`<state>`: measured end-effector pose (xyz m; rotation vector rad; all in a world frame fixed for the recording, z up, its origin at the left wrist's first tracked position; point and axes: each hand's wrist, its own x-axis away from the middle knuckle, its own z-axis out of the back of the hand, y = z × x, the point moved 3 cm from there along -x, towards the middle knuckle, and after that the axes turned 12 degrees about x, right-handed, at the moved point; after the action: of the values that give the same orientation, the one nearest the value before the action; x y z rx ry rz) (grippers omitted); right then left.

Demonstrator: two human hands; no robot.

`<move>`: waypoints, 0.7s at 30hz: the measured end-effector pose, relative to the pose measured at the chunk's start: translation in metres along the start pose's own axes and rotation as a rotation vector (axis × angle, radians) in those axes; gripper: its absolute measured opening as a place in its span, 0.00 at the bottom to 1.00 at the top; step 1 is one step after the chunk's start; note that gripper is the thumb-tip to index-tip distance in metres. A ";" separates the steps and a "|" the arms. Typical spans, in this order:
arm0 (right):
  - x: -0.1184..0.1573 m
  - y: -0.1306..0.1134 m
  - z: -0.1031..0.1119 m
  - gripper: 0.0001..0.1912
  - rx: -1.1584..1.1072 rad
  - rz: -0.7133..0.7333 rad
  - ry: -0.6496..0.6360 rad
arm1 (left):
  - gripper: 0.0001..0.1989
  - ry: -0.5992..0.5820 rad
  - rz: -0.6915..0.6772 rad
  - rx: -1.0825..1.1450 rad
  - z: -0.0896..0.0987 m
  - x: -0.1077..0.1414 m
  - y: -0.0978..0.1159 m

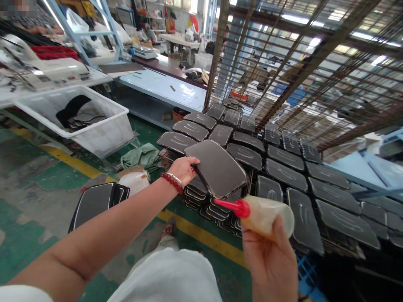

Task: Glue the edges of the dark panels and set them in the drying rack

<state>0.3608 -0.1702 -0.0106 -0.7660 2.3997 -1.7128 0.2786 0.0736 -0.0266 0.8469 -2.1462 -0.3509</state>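
Note:
My left hand (pixel 184 171) is closed on the left edge of a flat black panel (pixel 220 167) with rounded corners. The panel is tilted over stacks of similar panels. My right hand (pixel 270 251) is wrapped round a translucent squeeze bottle (pixel 269 216) holding yellowish liquid. Its red nozzle (pixel 233 205) points left, close to the lower edge of the held panel. Many of the stacked panels (pixel 286 173) carry shiny curved streaks on top, while the held one shows a plain dark face.
A wire mesh rack (pixel 302 63) leans over the stacks at the right. A white bin (pixel 113 130) with black pieces stands at the left, near a sewing machine (pixel 53 71). More panels (pixel 94 205) lie at lower left. A person (pixel 171 24) is far back.

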 end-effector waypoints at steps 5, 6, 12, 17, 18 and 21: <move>-0.043 -0.035 0.008 0.22 -0.155 0.114 0.040 | 0.14 -0.237 0.027 -0.282 0.004 0.018 -0.005; -0.048 -0.042 0.007 0.22 -0.109 0.184 0.044 | 0.15 -0.277 0.061 -0.324 0.005 0.022 -0.007; -0.064 -0.050 -0.006 0.22 0.187 0.419 0.006 | 0.17 -0.399 0.220 -0.440 0.004 0.039 -0.015; -0.063 -0.040 -0.012 0.27 0.249 0.504 0.003 | 0.17 -0.428 0.264 -0.446 -0.003 0.045 -0.017; -0.060 -0.039 -0.012 0.27 0.261 0.500 -0.027 | 0.17 -0.426 0.263 -0.448 -0.004 0.045 -0.016; -0.045 -0.037 -0.006 0.30 0.317 0.423 -0.207 | 0.16 -0.414 0.248 -0.449 -0.005 0.042 -0.013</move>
<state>0.4103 -0.1536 0.0154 -0.3399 1.9145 -1.6787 0.2686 0.0363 -0.0058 0.2615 -2.3745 -0.8999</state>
